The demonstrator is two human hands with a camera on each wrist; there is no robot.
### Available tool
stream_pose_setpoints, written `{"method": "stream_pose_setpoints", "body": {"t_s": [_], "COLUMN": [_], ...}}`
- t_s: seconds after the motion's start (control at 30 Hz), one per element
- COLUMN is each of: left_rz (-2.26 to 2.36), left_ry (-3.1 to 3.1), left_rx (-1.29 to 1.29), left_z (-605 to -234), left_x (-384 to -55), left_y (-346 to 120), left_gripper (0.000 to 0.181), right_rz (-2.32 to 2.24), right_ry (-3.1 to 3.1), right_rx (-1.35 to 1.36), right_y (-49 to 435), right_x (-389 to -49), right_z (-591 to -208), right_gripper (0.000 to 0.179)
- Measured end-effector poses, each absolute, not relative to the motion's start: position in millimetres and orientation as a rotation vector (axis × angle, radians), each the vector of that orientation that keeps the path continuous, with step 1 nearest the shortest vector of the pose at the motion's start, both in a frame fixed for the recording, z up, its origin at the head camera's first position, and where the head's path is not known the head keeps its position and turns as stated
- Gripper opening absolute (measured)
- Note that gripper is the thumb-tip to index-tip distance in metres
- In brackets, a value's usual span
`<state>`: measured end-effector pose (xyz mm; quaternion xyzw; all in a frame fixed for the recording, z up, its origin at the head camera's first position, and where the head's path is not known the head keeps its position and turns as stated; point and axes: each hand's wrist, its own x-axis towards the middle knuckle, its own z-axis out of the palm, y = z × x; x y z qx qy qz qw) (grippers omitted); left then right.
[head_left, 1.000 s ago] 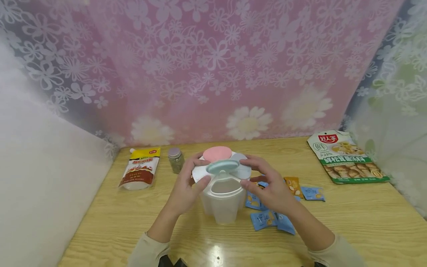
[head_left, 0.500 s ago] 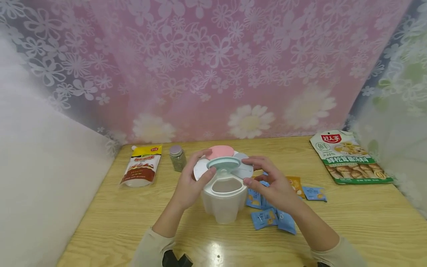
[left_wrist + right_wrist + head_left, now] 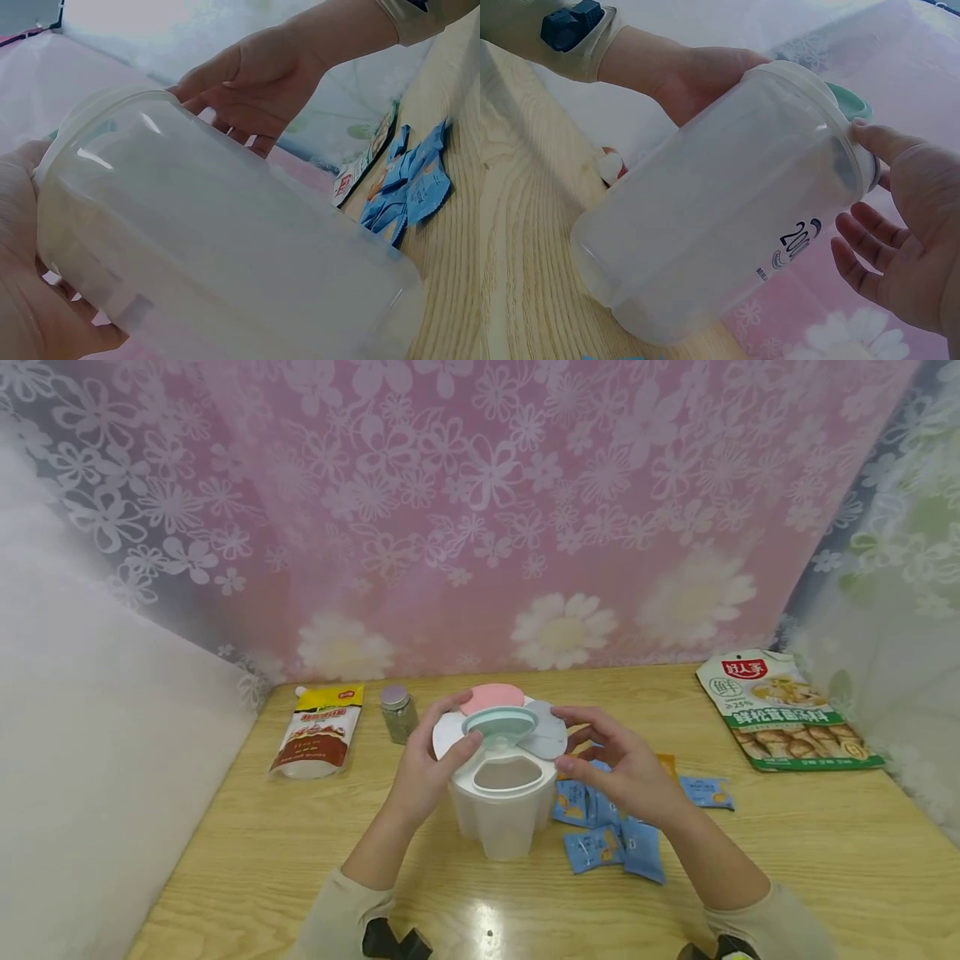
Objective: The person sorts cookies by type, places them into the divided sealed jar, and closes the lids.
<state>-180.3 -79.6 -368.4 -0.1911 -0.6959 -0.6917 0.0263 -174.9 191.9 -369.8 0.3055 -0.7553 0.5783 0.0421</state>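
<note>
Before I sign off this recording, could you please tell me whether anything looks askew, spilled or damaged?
Nothing looks spilled or damaged. The blue packets lie in a loose jumble beside the container, slightly untidy. Its green flap stands raised, probably deliberately.

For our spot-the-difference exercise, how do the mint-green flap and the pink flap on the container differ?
Colour: the mint-green flap is pale green; the pink flap is pink.
Pose: the mint-green flap is tilted up, baring an opening; the pink flap lies roughly flat.
Position: the pink flap sits farther from the person than the mint-green flap.
Shared: both are on top of the same translucent container.
</note>
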Motion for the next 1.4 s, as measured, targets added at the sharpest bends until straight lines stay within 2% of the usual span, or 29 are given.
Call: {"method": "stream_pose_setpoints", "body": {"t_s": [0.4, 0.73, 0.9, 1.4], "left_rz": [-2.166, -2.174, -2.18, -2.205], "left_ry": [-2.136, -2.114, -2.111, -2.1], "left_rx": [-0.604, -0.637, -0.643, -0.639], "left_z": [-368, -368, -369, -370], "left_x": [-179, -181, -181, -180], "left_y": [-81, -81, -81, -81], "left_gripper": [0.044, 0.045, 0.046, 0.047], "right_rz": [1.752, 1.747, 1.717, 1.471], "right_ry": [-2.331, -2.397, -2.503, -2.729], "right_rx": [1.08, 1.243, 1.192, 0.841], "right_y": [211, 229, 242, 270], "right_x": [-192, -208, -218, -235], "right_z": [-378, -390, -402, -432], "right_gripper": [0.066, 0.072, 0.075, 0.064]}}
